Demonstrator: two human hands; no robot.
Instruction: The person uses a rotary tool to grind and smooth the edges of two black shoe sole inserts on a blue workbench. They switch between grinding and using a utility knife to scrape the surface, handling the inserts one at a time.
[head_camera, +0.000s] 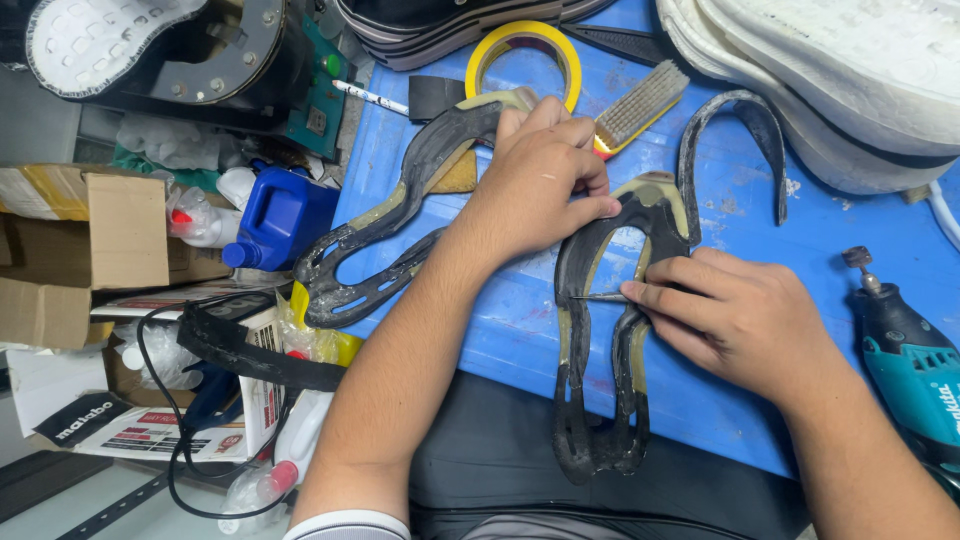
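A black rubber shoe outsole with yellowish glue residue lies on the blue table, its heel end hanging over the near edge. My left hand presses down on its upper part, fingers curled on the rubber. My right hand pinches a thin metal blade whose tip points left at the inner edge of the outsole. A second black outsole lies to the left, under my left forearm. A curved black rubber strip rests to the upper right.
A yellow tape roll and a brush sit behind my left hand. White shoe soles fill the top right. A teal rotary tool lies at the right edge. Left of the table are a blue jug, cardboard boxes, bottles and cables.
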